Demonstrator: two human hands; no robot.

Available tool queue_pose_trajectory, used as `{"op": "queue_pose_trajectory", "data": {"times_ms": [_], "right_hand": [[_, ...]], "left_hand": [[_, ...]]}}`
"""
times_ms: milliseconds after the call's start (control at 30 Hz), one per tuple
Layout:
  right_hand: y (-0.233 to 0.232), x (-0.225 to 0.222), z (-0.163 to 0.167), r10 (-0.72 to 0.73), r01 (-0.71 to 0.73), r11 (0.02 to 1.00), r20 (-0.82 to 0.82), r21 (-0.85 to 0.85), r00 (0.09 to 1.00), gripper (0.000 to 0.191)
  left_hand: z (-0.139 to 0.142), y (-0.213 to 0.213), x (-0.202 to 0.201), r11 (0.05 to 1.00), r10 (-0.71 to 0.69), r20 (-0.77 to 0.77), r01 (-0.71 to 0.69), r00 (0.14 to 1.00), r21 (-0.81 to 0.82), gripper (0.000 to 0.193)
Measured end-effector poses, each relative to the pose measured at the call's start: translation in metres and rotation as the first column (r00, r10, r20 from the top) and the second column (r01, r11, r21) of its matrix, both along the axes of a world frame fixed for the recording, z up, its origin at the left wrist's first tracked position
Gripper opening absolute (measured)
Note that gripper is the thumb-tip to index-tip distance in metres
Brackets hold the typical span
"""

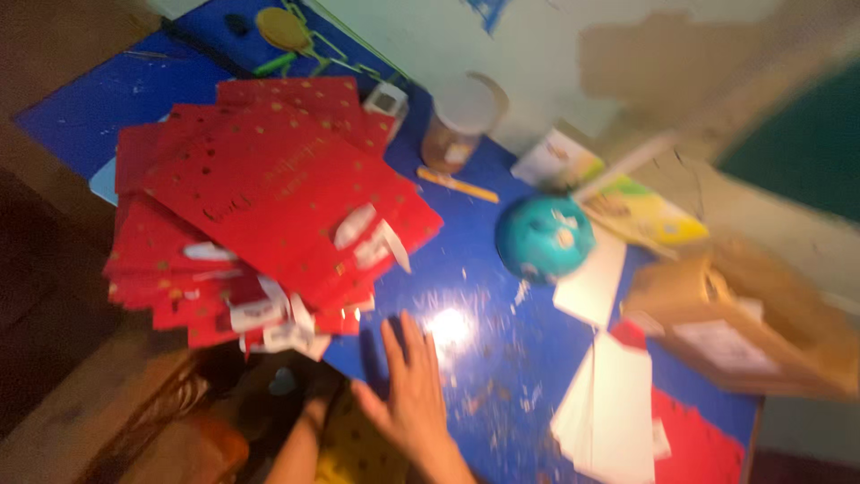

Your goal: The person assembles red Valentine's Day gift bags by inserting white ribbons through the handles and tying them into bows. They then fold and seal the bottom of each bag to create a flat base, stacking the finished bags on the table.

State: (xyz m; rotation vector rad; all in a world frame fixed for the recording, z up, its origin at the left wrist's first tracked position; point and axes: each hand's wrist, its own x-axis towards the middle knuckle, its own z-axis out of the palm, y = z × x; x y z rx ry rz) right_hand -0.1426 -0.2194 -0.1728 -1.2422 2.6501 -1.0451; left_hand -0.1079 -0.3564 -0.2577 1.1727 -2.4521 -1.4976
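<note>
**Counts on the blue table**

One hand (408, 394) is in view. There is one stack of red cards (260, 197), too blurred to count singly, one teal ball (544, 238), one clear jar (455, 125), one cardboard box (743, 332), and two piles of white paper (609, 408).

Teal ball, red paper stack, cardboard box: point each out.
teal ball (544, 238), head view, middle of its rounded top.
red paper stack (269, 193), head view, face of the top sheet.
cardboard box (743, 345), head view, its top face.

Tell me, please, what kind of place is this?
Probably a small craft or paper-packing workplace. A blue table holds a stack of red envelopes, white paper sheets and a cardboard box. One hand rests on the table.
</note>
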Motion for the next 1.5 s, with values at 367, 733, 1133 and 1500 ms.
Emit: {"op": "queue_pose_trajectory", "data": {"times_ms": [367, 733, 1133, 1500], "right_hand": [[0.109, 0.074, -0.003, -0.211, 0.445, 0.783, 0.488, -0.435, 0.847, 0.049], [0.194, 0.124, -0.006, -0.296, 0.62, 0.436, 0.547, -0.652, 0.783, 0.038], [0.197, 0.127, -0.004, -0.51, 0.608, 0.578, 0.341, -0.545, 0.79, 0.029], [0.203, 0.129, 0.011, -0.685, 0.661, 0.662, 0.073, -0.353, 0.725, 0.02]], "left_hand": [[0.116, 0.039, 0.133, 0.633, -0.616, -0.3, 0.684, 0.728, 0.362, 0.026], [0.153, 0.125, -0.028, 0.58, -0.721, -0.447, 0.814, 0.53, 0.031, 0.032], [0.104, 0.139, 0.018, 0.597, -0.736, -0.213, 0.467, 0.643, -0.652, 0.07], [0.089, 0.148, -0.001, 0.429, -0.768, 0.041, 0.561, 0.639, -0.708, 0.07]]}}
